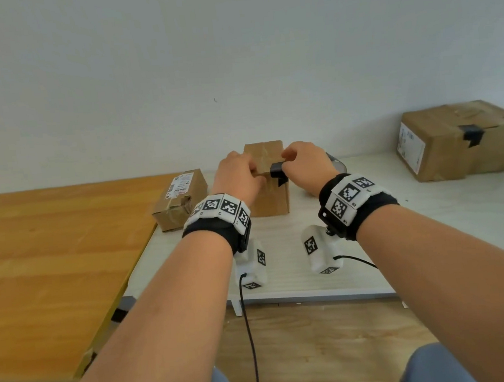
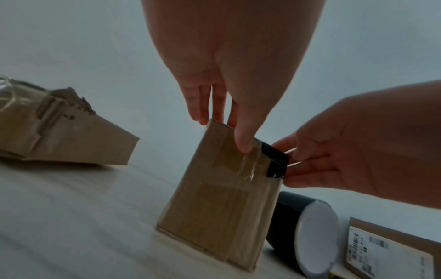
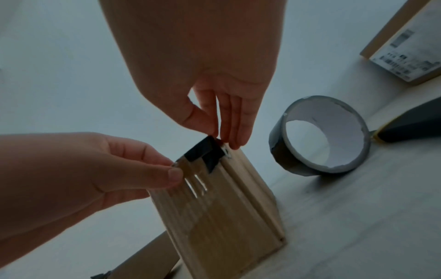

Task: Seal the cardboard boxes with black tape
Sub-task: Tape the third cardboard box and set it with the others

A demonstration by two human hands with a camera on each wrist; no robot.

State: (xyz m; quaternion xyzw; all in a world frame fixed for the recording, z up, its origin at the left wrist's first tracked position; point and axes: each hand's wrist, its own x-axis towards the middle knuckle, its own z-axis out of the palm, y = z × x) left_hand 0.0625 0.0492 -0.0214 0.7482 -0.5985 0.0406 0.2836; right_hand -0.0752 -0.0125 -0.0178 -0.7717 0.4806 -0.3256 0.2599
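Note:
A small upright cardboard box (image 1: 270,200) stands mid-table on the white tabletop (image 1: 418,236). My left hand (image 1: 253,172) pinches its top edge, with the thumb (image 2: 243,143) on the near face and the fingers (image 2: 203,111) behind. A short strip of black tape (image 1: 277,173) wraps the box's top right corner. My right hand (image 1: 285,161) pinches this tape strip (image 3: 205,152) between thumb and fingers (image 3: 236,132). The black tape roll (image 3: 319,136) stands on edge just right of the box (image 3: 222,207), also seen low in the left wrist view (image 2: 307,232).
A small labelled box (image 1: 180,197) with torn clear tape lies left of the upright one. A larger box (image 1: 458,140) with black tape on its corner sits far right by the wall. An orange wooden table (image 1: 50,256) adjoins on the left.

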